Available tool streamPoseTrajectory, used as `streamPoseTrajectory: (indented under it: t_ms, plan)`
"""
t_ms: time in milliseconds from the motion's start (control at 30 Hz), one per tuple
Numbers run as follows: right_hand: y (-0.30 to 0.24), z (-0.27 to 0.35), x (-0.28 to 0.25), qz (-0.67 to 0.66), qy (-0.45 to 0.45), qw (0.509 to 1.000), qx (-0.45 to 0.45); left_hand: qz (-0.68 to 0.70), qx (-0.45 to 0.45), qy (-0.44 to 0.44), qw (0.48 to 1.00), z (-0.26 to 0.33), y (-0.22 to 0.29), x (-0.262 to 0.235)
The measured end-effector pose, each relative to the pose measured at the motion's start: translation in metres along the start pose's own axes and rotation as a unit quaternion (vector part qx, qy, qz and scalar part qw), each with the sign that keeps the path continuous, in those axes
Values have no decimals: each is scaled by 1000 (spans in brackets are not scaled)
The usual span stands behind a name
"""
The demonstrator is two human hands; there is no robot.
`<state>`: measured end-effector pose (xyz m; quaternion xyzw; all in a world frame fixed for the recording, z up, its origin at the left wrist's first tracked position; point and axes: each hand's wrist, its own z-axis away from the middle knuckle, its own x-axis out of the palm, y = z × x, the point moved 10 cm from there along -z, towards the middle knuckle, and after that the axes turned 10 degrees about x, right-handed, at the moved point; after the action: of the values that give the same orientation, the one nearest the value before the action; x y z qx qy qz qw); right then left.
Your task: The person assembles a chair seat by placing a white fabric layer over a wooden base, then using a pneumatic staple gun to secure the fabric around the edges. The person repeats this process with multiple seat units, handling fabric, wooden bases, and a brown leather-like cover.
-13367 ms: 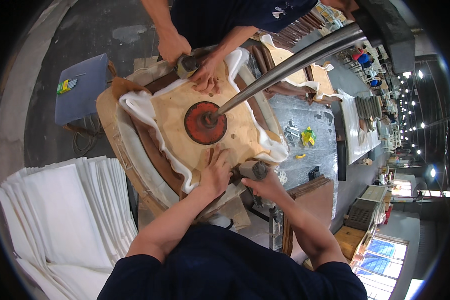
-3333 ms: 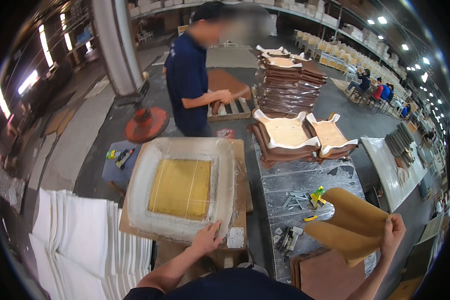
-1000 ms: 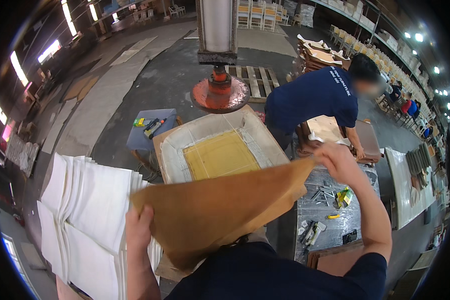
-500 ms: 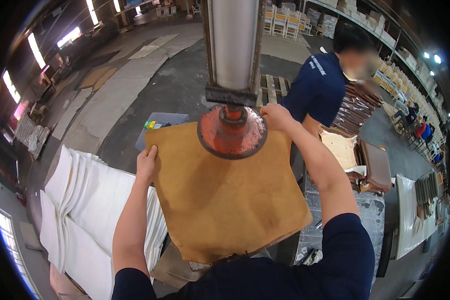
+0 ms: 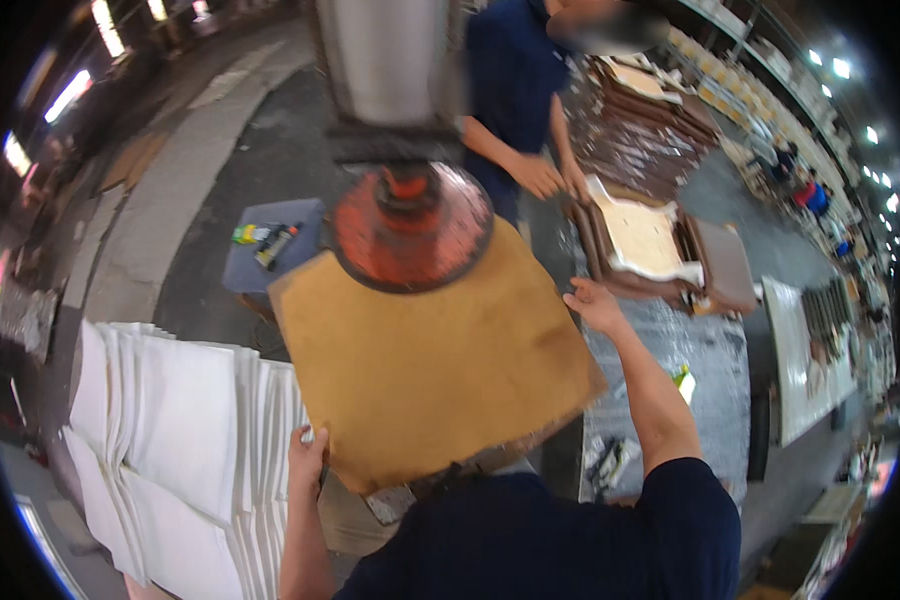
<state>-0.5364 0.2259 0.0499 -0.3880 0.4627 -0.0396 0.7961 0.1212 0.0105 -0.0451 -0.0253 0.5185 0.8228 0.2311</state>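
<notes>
A tan, board-like sheet lies in front of me under the worn red disc of a press, whose grey column rises above. My left hand is by the sheet's near left corner, its fingers closed around something small and pale that I cannot make out. Just off the right edge of the sheet is my right hand, fingers apart and holding nothing. Whether the disc presses on the sheet or hangs slightly above it is hard to tell.
White foam-like sheets are stacked at left. Behind them stands a blue-grey stool bearing small tools. At right, a plastic-covered table adjoins brown padded seats. A co-worker in dark blue handles a seat beyond the press.
My left hand has slid down from the sheet's far left edge to its near corner. My right hand has left the far edge and come nearer. The co-worker has turned toward the seats.
</notes>
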Motion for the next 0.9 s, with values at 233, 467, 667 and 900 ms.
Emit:
streamPoseTrajectory:
  t_ms: [233, 467, 667, 900]
  plan:
    - [113, 93, 38, -181, -33, 971, 155, 136, 29, 2, 990, 61, -38, 8]
    - [126, 104, 38, -252, -8, 964, 89, 142, 59, -84, 985, 57, -27, 9]
    - [129, 109, 54, -209, -20, 970, 124, 174, 82, -40, 981, 69, -39, -2]
    - [149, 113, 49, -234, 10, 967, 103, 163, 78, -58, 982, 68, -41, 7]
